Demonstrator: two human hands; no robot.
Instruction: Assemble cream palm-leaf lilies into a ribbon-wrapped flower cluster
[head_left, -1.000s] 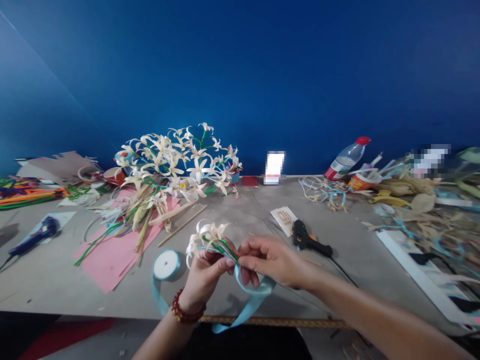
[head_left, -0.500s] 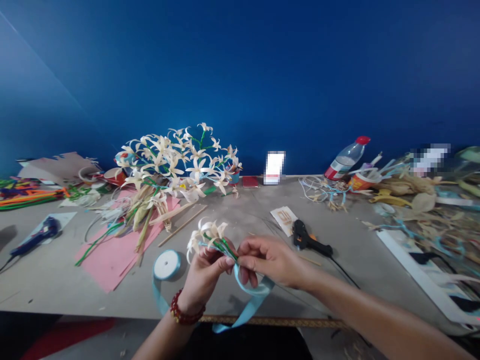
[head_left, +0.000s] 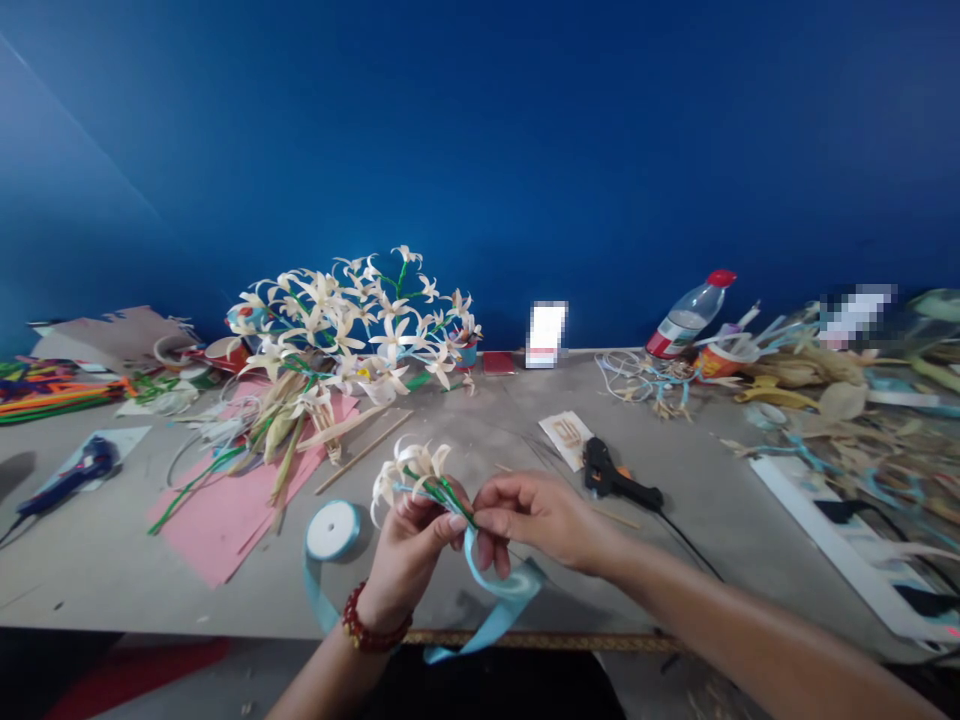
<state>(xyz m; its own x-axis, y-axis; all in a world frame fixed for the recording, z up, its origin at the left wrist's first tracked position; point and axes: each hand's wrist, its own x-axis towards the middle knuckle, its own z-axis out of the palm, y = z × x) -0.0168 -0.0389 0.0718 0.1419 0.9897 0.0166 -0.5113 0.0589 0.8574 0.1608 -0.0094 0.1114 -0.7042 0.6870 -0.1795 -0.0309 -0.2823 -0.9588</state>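
Note:
My left hand (head_left: 409, 560), with a red bead bracelet at the wrist, is closed around the green stems of a small bunch of cream paper flowers (head_left: 411, 468). My right hand (head_left: 536, 515) pinches a light blue ribbon (head_left: 504, 592) right where it meets the stems. The ribbon loops down below both hands and hangs over the table's front edge. It runs back to a ribbon spool (head_left: 333, 529) lying flat on the table just left of my left hand.
A large bouquet of cream flowers (head_left: 352, 330) lies at the back left over pink paper (head_left: 217, 510). A black glue gun (head_left: 616, 482) lies right of my hands, a blue one (head_left: 67, 478) far left. A plastic bottle (head_left: 688, 313) and husk scraps fill the right.
Almost nothing differs. Both hands stay at the stems; the ribbon loop under my right hand has shifted slightly.

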